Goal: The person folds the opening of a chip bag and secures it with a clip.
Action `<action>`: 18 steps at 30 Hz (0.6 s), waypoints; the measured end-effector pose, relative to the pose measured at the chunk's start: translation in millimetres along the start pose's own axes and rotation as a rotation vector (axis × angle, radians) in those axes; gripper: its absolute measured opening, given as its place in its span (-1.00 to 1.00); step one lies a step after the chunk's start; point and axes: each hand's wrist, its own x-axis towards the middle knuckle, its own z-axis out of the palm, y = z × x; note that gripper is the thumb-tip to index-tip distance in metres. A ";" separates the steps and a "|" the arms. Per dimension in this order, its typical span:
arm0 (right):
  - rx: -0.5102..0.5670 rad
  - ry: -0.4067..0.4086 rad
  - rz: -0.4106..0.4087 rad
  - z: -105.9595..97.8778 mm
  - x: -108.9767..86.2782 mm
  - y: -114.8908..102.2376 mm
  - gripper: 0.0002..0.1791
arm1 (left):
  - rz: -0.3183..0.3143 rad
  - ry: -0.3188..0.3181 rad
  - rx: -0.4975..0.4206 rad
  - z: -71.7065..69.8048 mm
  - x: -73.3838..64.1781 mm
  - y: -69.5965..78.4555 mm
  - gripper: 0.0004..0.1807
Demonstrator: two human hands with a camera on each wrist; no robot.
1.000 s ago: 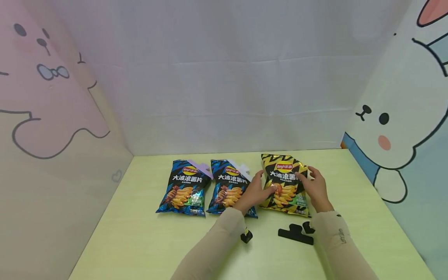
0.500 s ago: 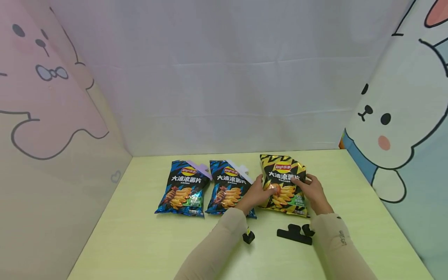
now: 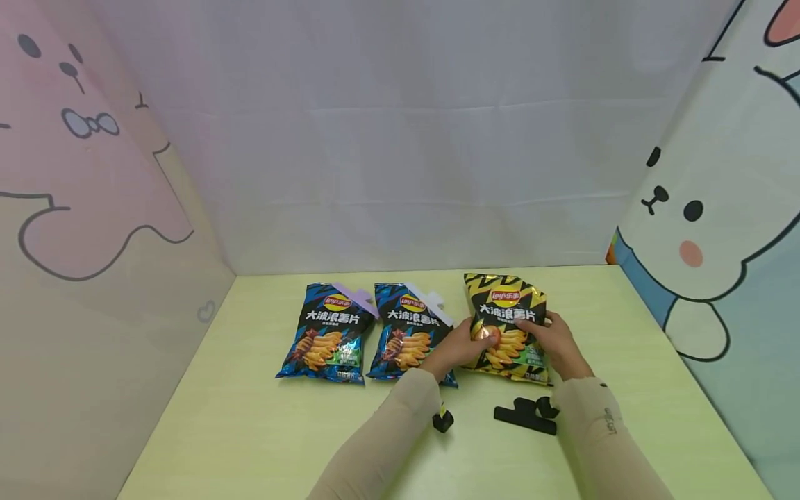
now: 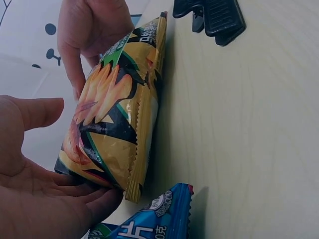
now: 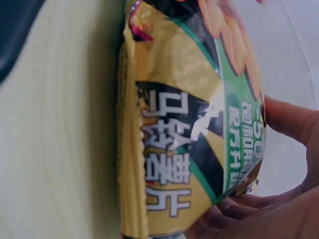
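A yellow and black bag of chips (image 3: pixel 506 330) lies printed side up on the right of the table, between both hands. My left hand (image 3: pixel 459 345) touches its left edge; in the left wrist view the fingers (image 4: pixel 94 199) lie along that edge while the thumb (image 4: pixel 42 112) stands apart from the bag. On the other side my right hand (image 3: pixel 555 340) grips the right edge, thumb (image 5: pixel 289 117) on the front and fingers tucked at the side. Their undersides are hidden. A black clip (image 3: pixel 525 417) lies just in front of the bag.
Two blue bags of chips lie in a row to the left, one with a purple clip (image 3: pixel 356 299) and one with a white clip (image 3: pixel 430 302) across a top corner. The middle blue bag (image 3: pixel 406 337) sits close by my left hand. A pale curtain (image 3: pixel 412 173) rises behind the table.
My right hand has shifted slightly left, its thumb further onto the yellow bag. My left hand is slightly lower on its edge. The blue bags and black clip stay in place.
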 end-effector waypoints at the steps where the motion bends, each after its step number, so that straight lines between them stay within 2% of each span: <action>1: -0.001 -0.002 -0.003 -0.2 -0.3 0.0 0.01 | 0.014 -0.009 -0.012 -0.4 0.3 -0.5 -0.19; 4: -0.005 -0.011 -0.014 -0.5 -0.2 1.7 0.02 | 0.032 -0.021 -0.028 -0.6 0.6 -2.1 -0.17; 9: 0.006 -0.025 -0.033 0.8 0.8 6.8 0.03 | 0.024 0.000 -0.012 2.7 0.6 -6.0 0.00; 18: 0.054 -0.028 -0.060 1.3 -0.6 8.9 0.02 | 0.032 0.023 -0.037 6.9 -0.1 -4.7 0.00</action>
